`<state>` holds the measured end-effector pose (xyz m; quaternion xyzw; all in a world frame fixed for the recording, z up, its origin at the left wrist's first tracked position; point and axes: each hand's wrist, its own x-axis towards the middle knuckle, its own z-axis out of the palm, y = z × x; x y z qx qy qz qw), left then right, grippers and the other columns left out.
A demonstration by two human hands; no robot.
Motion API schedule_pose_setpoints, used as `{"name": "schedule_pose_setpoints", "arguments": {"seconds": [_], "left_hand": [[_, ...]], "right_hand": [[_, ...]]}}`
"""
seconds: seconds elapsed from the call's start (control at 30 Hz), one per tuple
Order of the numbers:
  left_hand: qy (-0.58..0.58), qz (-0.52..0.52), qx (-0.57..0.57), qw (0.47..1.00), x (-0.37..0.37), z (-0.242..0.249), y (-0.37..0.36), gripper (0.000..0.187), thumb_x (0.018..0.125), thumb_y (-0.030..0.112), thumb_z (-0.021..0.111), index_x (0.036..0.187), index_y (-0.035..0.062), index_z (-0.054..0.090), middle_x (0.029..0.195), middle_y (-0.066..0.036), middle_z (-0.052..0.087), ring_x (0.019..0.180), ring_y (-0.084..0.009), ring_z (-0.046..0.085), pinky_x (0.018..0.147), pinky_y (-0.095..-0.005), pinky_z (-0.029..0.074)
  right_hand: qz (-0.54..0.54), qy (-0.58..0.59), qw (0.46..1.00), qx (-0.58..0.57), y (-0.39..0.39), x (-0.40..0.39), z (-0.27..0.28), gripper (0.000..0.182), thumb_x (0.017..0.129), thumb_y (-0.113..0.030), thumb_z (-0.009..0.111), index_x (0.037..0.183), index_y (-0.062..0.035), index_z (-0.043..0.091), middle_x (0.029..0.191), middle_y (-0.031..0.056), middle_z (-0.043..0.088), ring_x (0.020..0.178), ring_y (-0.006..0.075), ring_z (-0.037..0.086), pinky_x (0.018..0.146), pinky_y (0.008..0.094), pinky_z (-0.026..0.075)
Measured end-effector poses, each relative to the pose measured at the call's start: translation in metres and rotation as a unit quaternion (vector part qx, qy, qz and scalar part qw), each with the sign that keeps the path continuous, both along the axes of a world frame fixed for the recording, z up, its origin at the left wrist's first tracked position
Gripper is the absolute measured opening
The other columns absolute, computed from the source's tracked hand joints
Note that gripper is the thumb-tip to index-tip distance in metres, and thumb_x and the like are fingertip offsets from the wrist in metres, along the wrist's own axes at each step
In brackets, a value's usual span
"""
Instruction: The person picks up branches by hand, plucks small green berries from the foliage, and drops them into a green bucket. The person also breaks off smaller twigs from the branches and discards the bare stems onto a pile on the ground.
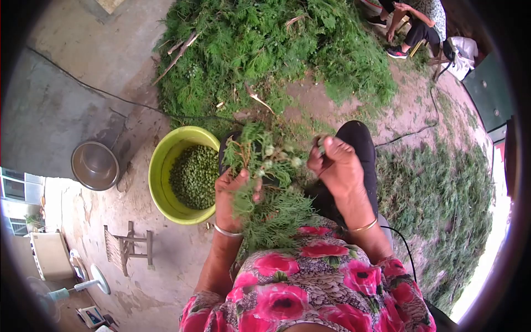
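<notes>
My left hand [231, 200] is wrapped round a green conifer sprig [279, 216] with flat, feathery leaves. Pale green cones [283, 156] show near the sprig's upper end. To the right, my right hand [338, 161] is raised over my right knee, apart from the sprig, its fingers curled and pinched together. Something small and greenish may be between those fingertips, but it is too blurred to name. Just left of my left hand stands a yellow-green bucket [160, 182], partly filled with small round green cones [193, 176].
A large heap of cut green branches [243, 61] lies ahead. More branches [442, 205] are spread at right. A brown basin [95, 166] and small wooden stool [130, 248] stand left. A cable [133, 102] crosses the floor. Another person [423, 25] sits at upper right.
</notes>
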<state>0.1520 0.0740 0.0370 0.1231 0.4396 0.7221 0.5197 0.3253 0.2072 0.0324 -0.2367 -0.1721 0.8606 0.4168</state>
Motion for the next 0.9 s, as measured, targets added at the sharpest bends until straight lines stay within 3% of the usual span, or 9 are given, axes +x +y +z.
{"name": "schedule_pose_setpoints", "arguments": {"seconds": [0.23,0.37,0.43,0.47,0.5,0.6,0.7,0.83,0.9], "left_hand": [[-0.138,-0.066,0.020,0.988,-0.007,-0.019,-0.007,0.019,0.094,0.025,0.044,0.103,0.0091,0.049,0.076,-0.005,0.047,0.060,-0.0130,0.044,0.052,-0.0245,0.037],[-0.156,-0.034,0.012,0.987,-0.002,-0.015,-0.006,0.020,0.091,0.020,0.045,0.102,0.0040,0.051,0.075,-0.012,0.055,0.057,-0.0176,0.049,0.051,-0.0268,0.040],[-0.144,-0.045,0.005,0.989,0.000,-0.014,-0.007,0.021,0.091,0.020,0.046,0.103,0.0033,0.051,0.075,-0.011,0.056,0.057,-0.0178,0.050,0.050,-0.0269,0.041],[-0.132,-0.055,0.001,0.990,0.001,-0.011,-0.007,0.022,0.091,0.019,0.047,0.105,0.0027,0.051,0.074,-0.011,0.056,0.057,-0.0180,0.051,0.050,-0.0269,0.041],[-0.132,-0.056,0.001,0.990,0.004,-0.006,-0.005,0.022,0.091,0.019,0.047,0.105,0.0027,0.051,0.074,-0.011,0.056,0.057,-0.0180,0.051,0.050,-0.0269,0.041],[-0.063,-0.073,-0.051,0.994,0.009,-0.002,-0.005,0.022,0.090,0.015,0.053,0.106,0.0009,0.051,0.071,-0.010,0.056,0.054,-0.0182,0.051,0.046,-0.0269,0.042],[-0.069,-0.072,-0.052,0.994,0.007,-0.009,-0.010,0.022,0.090,0.016,0.053,0.107,0.0014,0.051,0.071,-0.011,0.056,0.054,-0.0181,0.051,0.047,-0.0267,0.042],[-0.061,-0.072,-0.057,0.994,0.008,-0.008,-0.011,0.021,0.091,0.018,0.051,0.104,0.0019,0.051,0.071,-0.011,0.055,0.053,-0.0181,0.050,0.046,-0.0277,0.041],[-0.177,-0.114,-0.028,0.977,0.006,-0.016,-0.012,0.027,0.092,0.028,0.046,0.100,0.0030,0.051,0.070,-0.009,0.053,0.054,-0.0182,0.048,0.048,-0.0287,0.040]], "right_hand": [[0.057,-0.012,0.998,-0.021,0.005,0.010,0.041,0.010,0.084,-0.003,0.059,0.092,0.0032,0.059,0.077,0.0120,0.060,0.067,0.0177,0.054,0.056,0.0259,0.044],[0.057,-0.125,0.975,0.176,-0.013,0.003,0.037,0.010,0.078,-0.001,0.067,0.088,0.0006,0.063,0.072,0.0012,0.060,0.054,0.0029,0.042,0.045,0.0191,0.032],[0.018,-0.274,0.882,0.383,-0.020,-0.009,0.029,0.016,0.077,-0.003,0.070,0.091,0.0008,0.063,0.069,-0.0023,0.058,0.055,0.0013,0.044,0.047,0.0187,0.035],[0.028,-0.301,0.875,0.378,-0.027,-0.015,0.040,0.020,0.075,-0.006,0.073,0.092,0.0007,0.063,0.069,-0.0032,0.059,0.058,0.0001,0.047,0.050,0.0176,0.038],[0.067,-0.339,0.869,0.353,-0.029,-0.019,0.037,0.023,0.075,-0.006,0.073,0.093,0.0015,0.062,0.071,0.0022,0.063,0.062,0.0049,0.054,0.055,0.0212,0.044],[0.005,-0.395,0.773,0.496,-0.034,-0.030,0.020,0.025,0.074,-0.007,0.072,0.092,0.0041,0.059,0.072,0.0149,0.061,0.064,0.0193,0.061,0.058,0.0308,0.047],[0.046,-0.418,0.766,0.486,-0.033,-0.027,0.019,0.023,0.075,-0.009,0.071,0.088,0.0037,0.058,0.069,0.0151,0.059,0.061,0.0187,0.058,0.056,0.0315,0.046],[0.059,-0.400,0.784,0.471,-0.032,-0.025,0.007,0.015,0.081,-0.011,0.065,0.082,0.0018,0.058,0.064,0.0090,0.057,0.055,0.0155,0.052,0.050,0.0288,0.042],[0.156,-0.203,0.961,0.105,-0.030,-0.025,0.012,0.015,0.086,-0.013,0.058,0.079,-0.0003,0.057,0.064,0.0042,0.054,0.052,0.0126,0.045,0.044,0.0243,0.037]]}}
